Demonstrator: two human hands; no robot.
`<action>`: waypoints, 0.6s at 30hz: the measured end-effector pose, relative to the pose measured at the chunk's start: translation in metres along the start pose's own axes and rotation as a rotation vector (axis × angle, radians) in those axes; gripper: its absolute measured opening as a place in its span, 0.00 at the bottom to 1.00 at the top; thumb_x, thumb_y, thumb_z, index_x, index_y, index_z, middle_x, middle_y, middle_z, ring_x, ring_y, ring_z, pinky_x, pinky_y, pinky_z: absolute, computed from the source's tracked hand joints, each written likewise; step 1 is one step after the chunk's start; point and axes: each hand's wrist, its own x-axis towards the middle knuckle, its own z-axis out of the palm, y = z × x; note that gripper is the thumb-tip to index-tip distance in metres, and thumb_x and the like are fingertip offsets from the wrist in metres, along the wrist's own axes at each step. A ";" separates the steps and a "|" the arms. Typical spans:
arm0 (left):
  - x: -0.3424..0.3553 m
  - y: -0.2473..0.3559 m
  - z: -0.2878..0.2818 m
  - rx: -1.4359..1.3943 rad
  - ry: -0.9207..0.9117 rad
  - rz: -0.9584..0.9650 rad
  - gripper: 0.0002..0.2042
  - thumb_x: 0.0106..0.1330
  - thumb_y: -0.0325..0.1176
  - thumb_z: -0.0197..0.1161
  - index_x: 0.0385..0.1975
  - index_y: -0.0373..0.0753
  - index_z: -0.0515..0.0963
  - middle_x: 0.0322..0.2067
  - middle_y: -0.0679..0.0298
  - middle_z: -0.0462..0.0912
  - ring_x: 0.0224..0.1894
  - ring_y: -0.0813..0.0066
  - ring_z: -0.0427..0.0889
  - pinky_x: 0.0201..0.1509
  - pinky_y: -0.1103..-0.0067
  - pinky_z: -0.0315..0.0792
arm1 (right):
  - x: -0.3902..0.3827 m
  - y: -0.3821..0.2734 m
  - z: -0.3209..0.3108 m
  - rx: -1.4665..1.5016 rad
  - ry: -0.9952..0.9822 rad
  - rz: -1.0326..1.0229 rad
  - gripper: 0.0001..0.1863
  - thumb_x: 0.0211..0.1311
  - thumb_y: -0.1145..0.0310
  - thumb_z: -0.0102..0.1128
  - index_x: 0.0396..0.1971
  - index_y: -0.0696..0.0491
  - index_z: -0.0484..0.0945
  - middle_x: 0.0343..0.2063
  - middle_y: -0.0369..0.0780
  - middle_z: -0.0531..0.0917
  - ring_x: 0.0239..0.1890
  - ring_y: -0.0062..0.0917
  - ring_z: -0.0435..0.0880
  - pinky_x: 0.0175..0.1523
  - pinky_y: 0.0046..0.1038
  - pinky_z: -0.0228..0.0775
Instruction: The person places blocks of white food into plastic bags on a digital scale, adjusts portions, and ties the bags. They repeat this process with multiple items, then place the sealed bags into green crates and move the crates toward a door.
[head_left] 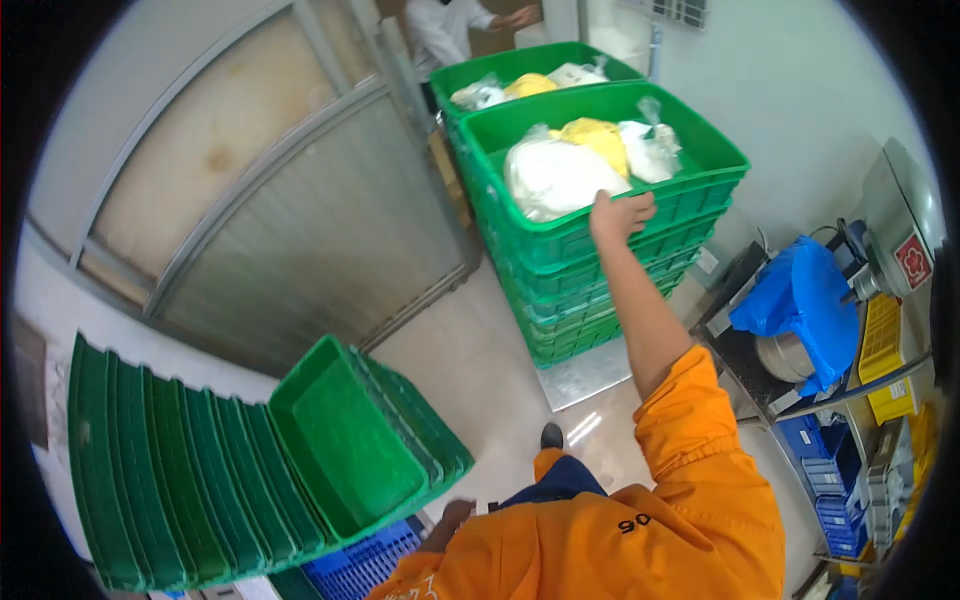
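My right arm, in an orange sleeve, reaches forward. Its hand [622,217] is at the near rim of the top green plastic crate [560,238], fingers curled on the edge. In that crate lie a big clear bag of white stuff [560,175], a yellow bag [597,140] and a smaller white bag [652,150]. Several more green crates are stacked beneath it. My left hand [457,515] hangs low by my body, close to a blue plastic basket [365,560] and an empty green crate [345,440]. It is dim there, and its fingers do not show clearly.
Behind stands another green crate [470,75] with bags. Several nested green crates [190,460] lie at the left, below a metal-framed door [290,200]. On the right a table holds a machine with a blue plastic cover [800,310], blue bins [835,485] below. A person [445,35] stands beyond the stacks.
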 end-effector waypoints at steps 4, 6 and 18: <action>0.020 -0.008 -0.038 -0.255 -0.134 -0.258 0.15 0.62 0.40 0.56 0.42 0.42 0.83 0.43 0.58 0.86 0.46 0.55 0.83 0.48 0.62 0.77 | 0.002 -0.027 0.048 0.003 -0.003 0.015 0.57 0.49 0.61 0.68 0.69 0.62 0.37 0.70 0.62 0.38 0.69 0.69 0.44 0.69 0.59 0.51; 0.051 -0.017 -0.069 -0.276 -0.140 -0.296 0.15 0.63 0.41 0.55 0.41 0.41 0.83 0.43 0.57 0.86 0.45 0.56 0.84 0.47 0.63 0.77 | 0.005 -0.040 0.074 0.013 -0.010 0.007 0.57 0.48 0.61 0.68 0.70 0.61 0.36 0.71 0.61 0.37 0.69 0.69 0.42 0.68 0.60 0.51; 0.311 0.008 -0.288 -1.147 0.083 -0.348 0.12 0.68 0.39 0.60 0.40 0.36 0.78 0.35 0.63 0.82 0.33 0.71 0.83 0.34 0.78 0.76 | 0.060 -0.115 0.246 -0.030 -0.211 0.082 0.62 0.47 0.55 0.67 0.70 0.58 0.30 0.72 0.57 0.28 0.71 0.68 0.35 0.68 0.66 0.48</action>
